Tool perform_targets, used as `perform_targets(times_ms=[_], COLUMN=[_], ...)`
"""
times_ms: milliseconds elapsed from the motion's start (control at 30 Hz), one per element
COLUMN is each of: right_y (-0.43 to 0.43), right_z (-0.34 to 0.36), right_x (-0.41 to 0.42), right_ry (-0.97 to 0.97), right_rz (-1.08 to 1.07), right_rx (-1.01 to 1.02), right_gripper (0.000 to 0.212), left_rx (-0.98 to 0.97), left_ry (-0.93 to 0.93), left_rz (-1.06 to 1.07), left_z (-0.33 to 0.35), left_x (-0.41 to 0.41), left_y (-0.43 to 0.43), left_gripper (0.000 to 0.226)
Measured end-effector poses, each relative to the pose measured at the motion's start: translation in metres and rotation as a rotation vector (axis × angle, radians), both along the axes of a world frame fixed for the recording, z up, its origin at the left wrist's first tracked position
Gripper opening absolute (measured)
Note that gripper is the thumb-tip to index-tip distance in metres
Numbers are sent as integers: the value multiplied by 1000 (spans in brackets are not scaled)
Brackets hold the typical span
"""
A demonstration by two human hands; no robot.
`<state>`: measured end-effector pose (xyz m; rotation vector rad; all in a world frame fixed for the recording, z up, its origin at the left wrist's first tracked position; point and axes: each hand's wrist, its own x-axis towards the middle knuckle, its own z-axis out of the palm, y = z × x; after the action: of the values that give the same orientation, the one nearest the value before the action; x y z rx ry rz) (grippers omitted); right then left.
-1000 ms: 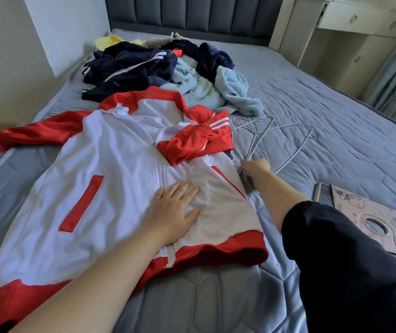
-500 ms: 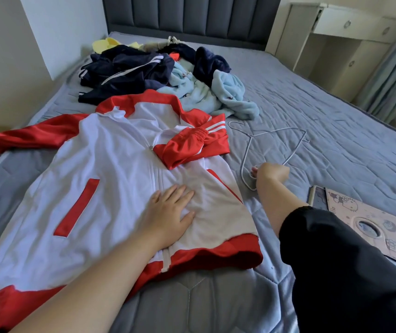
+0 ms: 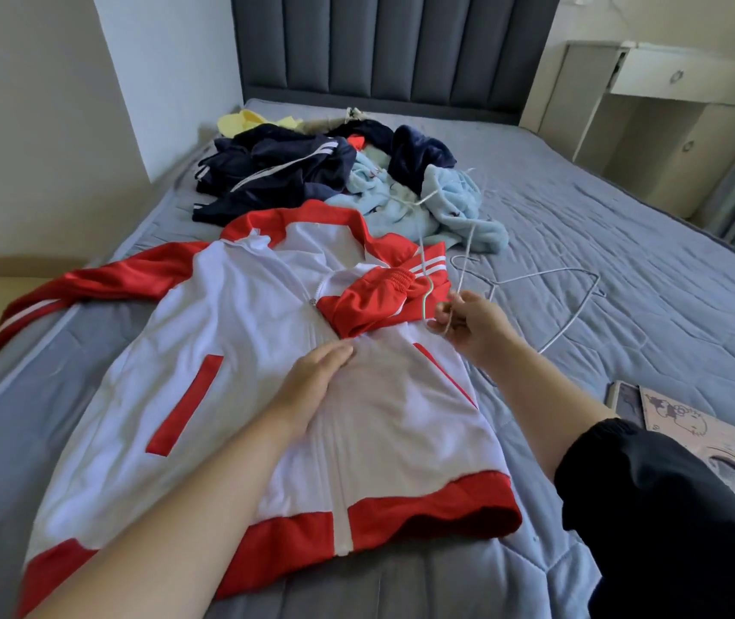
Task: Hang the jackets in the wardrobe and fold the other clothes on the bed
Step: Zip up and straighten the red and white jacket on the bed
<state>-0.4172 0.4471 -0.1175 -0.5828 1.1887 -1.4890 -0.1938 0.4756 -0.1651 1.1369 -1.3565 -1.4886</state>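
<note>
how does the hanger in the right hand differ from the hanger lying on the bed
The held hanger is pinched in the right hand and tilts up above the jacket. The bed hanger lies flat on the bedcover, and no hand touches it. Both are thin pale wire.

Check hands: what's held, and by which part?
Right hand pinches a thin grey wire hanger by its lower end. Left hand holds nothing, flat on white-and-red jacket.
</note>
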Motion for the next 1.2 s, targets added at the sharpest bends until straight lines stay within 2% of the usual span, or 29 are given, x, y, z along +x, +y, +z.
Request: perform_targets(times_ms=[100, 167, 233, 300, 367, 433, 500, 600, 700, 867, 933, 1000, 1100, 1200], right_y=[6, 9, 8, 3, -4, -8, -14, -22, -25, -15, -8, 1, 21, 47], right_z=[-13, -21, -24, -28, -34, -36, -42, -56, -58, -18, 2, 20, 21, -8], right_x=[23, 39, 59, 75, 86, 92, 95, 101, 108, 91, 64, 25, -44, -87], right_ry=[127, 243, 387, 690, 1168, 1470, 1633, 1819, 1718, 1254, 1187, 1216, 1281, 1329], right_rz=[459, 630, 638, 490, 208, 48, 182, 411, 261, -97, -297, -513, -622, -529], right_rx=[72, 123, 144, 117, -19, -189, -214, -21, 56, 15, -19, 18, 330, 724], right_gripper=[22, 19, 21, 26, 22, 16, 21, 28, 38, 43, 42, 49, 73, 86], left_rx=[154, 181, 223, 246, 239, 212, 155, 82, 90, 117, 102, 83, 50, 29], left_ry=[296, 373, 484, 582, 537, 433, 296, 59, -18, -29, -73, -99, -93, -124], left_rz=[20, 133, 323, 486, 619, 697, 686, 572, 494, 398, 357, 317, 246, 229], left_z=[14, 13, 5, -3, -10, -17, -25, -37, -40, -41, -44, -46, -48, -47], left_x=[15, 26, 36, 42, 48, 52, 52, 45, 41, 33, 25, 16, 3, -6], left_y=[-17, -23, -24, -24, -27, -31, -29, -22, -22, -24, -22, -17, -10, -8], left_gripper=[31, 37, 41, 43, 50, 56, 52, 44, 44, 45, 44, 44, 45, 44])
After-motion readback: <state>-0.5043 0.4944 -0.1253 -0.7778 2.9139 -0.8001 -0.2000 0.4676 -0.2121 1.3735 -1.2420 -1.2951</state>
